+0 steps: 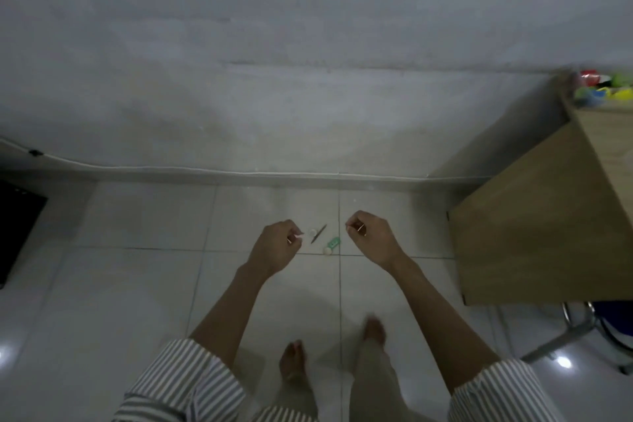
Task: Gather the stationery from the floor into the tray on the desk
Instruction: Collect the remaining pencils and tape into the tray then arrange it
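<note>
On the pale tiled floor, between my two hands, lie a dark pen [318, 233], a small white round piece [312, 232], a green eraser [333, 243] and another white round piece [327, 251]. My left hand [275, 247] hangs above the floor just left of them, fingers curled, with a thin light stick-like bit showing at the fingertips. My right hand [371, 236] hangs to their right, fingers also curled around a small thin stick. What the sticks are is too small to tell. The wooden desk [534, 216] stands at the right.
Colourful items [606, 89] sit at the desk's far corner by the wall. A metal chair frame [579, 332] is below the desk at right. A dark object [17, 226] sits at the left edge. A white cable [205, 168] runs along the skirting. My bare feet [294, 363] stand on the tiles.
</note>
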